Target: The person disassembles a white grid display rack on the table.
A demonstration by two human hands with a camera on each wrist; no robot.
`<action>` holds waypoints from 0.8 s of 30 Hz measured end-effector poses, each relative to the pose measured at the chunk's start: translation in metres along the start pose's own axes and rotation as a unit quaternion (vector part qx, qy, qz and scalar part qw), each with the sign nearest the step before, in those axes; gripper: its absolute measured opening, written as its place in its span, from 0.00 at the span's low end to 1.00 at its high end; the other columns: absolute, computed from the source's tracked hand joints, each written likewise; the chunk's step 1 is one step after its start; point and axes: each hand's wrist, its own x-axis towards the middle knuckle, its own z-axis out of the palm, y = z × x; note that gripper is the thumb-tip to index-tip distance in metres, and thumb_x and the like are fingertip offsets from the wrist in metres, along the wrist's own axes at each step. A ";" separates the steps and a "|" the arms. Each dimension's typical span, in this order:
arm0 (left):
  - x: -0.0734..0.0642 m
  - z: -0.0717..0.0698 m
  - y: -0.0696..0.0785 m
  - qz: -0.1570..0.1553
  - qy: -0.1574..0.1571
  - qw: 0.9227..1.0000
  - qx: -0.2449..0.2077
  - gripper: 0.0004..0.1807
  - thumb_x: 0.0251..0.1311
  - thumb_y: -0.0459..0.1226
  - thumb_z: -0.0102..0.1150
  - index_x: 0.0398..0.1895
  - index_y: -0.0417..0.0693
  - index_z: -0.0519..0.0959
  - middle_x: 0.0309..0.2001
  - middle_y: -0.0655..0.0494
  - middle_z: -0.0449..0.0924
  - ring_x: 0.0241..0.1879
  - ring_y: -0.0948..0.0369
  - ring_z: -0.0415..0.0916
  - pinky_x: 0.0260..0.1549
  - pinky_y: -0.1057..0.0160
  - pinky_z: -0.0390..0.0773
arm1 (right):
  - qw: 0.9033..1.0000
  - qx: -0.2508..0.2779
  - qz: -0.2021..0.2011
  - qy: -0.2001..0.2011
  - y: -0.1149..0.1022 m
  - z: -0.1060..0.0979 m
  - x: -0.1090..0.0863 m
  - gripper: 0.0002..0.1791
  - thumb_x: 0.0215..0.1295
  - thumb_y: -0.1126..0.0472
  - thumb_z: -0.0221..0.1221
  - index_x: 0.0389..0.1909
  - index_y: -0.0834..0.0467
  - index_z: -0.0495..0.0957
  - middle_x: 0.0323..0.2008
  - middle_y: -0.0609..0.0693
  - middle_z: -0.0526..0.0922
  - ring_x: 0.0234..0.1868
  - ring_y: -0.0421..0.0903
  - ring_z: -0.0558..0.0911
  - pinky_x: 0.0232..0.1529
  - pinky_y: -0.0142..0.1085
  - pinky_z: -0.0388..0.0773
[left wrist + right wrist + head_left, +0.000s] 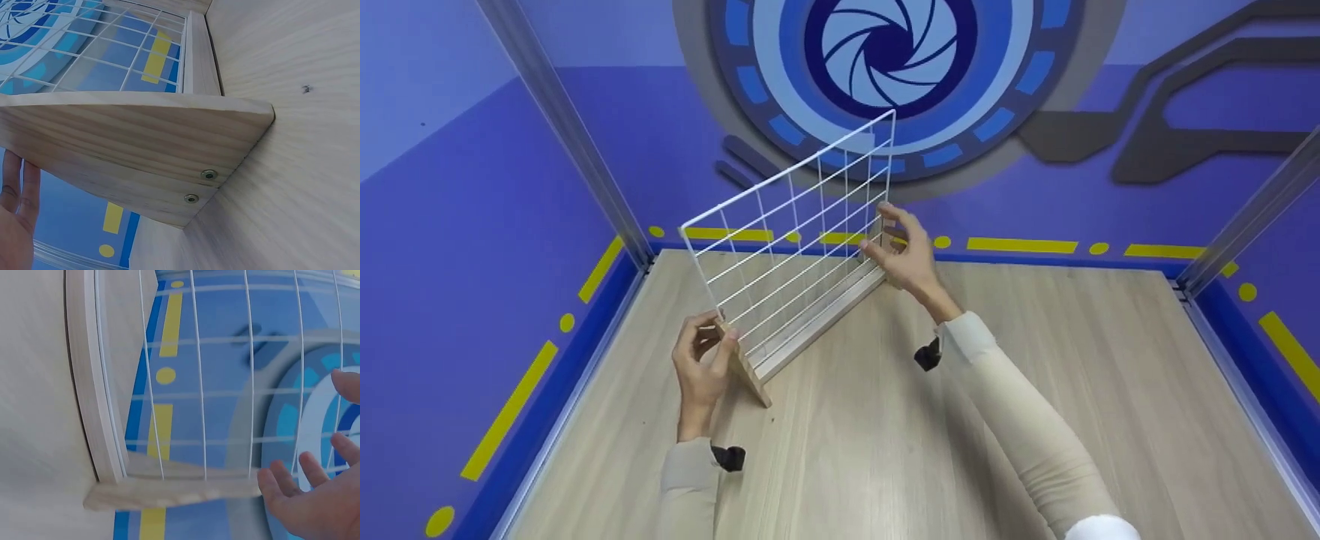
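A white wire grid point(821, 157) stands upright, at a slant across the table, on a narrow wooden base point(821, 322) with wooden end panels. My left hand point(701, 367) pinches the upper part of the near end panel point(129, 140), thumb on one side and fingers on the other. Two metal screw heads show low on that panel. At the far end, my right hand point(911, 255) is beside the other end panel point(180, 492). Its fingers point(275, 478) are spread, fingertips right at the panel's tip, and the thumb stands apart from them in front of the wires.
The rack's base rests on the light wood-grain table point(870, 450). A blue and purple printed wall point(1005, 202) rises close behind the rack's far end. Metal corner posts point(577, 142) stand at the sides. A small dark mark point(306, 89) lies on the tabletop.
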 end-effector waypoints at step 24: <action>-0.001 -0.001 -0.004 0.002 -0.001 1.000 -0.005 0.17 0.59 0.21 0.68 0.52 0.26 0.81 0.45 0.45 0.84 0.38 0.62 0.83 0.45 0.69 0.87 | 0.996 -0.053 -0.040 0.066 0.003 0.086 -0.015 0.40 0.54 0.53 0.79 0.69 0.54 0.78 0.73 0.62 0.67 0.74 0.58 0.68 0.73 0.58 0.72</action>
